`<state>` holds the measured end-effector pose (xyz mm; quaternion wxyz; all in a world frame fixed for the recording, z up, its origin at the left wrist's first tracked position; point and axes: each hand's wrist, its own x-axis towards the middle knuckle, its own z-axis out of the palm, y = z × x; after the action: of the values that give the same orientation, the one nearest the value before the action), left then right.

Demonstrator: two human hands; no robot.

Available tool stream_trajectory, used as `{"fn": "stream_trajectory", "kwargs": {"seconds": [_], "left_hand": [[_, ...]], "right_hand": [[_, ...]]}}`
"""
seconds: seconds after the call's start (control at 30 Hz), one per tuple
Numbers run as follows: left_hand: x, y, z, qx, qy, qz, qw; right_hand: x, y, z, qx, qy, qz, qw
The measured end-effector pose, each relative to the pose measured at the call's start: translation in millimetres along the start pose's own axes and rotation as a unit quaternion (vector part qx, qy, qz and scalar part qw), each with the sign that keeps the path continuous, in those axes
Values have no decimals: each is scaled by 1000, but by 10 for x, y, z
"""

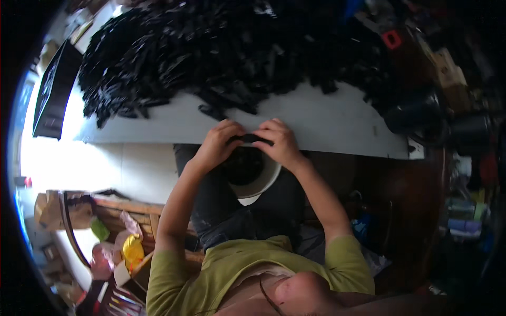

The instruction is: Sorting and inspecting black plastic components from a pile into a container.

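Note:
Between my two hands, at the near edge of the pale table (327, 124), is a small, elongated black piece (249, 138). My left hand (220, 141) pinches its left end and my right hand (278, 141) its right end. Just beyond my fingers, a big heap of similar black pieces (211, 58) covers the far part of the table, with a few loose ones (213, 111) at its front. Below my hands, between my legs, stands a pale round bucket (271, 181) with a dark inside. What exactly the black pieces are is too dark to tell.
A dark box-like panel (55, 89) stands at the table's left end. Dark cylindrical objects (416, 113) sit at the right end, near a red square piece (391, 39). To my lower left are wooden slats (129, 205) and a yellow bag (133, 251).

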<state>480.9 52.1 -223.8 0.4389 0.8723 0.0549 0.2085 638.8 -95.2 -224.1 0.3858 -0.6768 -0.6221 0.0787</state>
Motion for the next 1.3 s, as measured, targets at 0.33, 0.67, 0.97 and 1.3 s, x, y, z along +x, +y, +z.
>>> {"fn": "stream_trajectory", "kwargs": {"seconds": [0.33,0.67,0.97,1.3], "left_hand": [[-84,7,-383,290,131,-32,948],[-108,85,-210,219,86,-16,972],[362,219,465,120,11,53,991],[570,291,683,137,22,71,988]], "right_hand": [[-399,1802,-1729,-335,301,271,850],[-352,1899,-1880,-395,175,451,781],[-395,1353,-1169,-404,211,352,817],[121,582,-184,-293,245,229,895]]}}
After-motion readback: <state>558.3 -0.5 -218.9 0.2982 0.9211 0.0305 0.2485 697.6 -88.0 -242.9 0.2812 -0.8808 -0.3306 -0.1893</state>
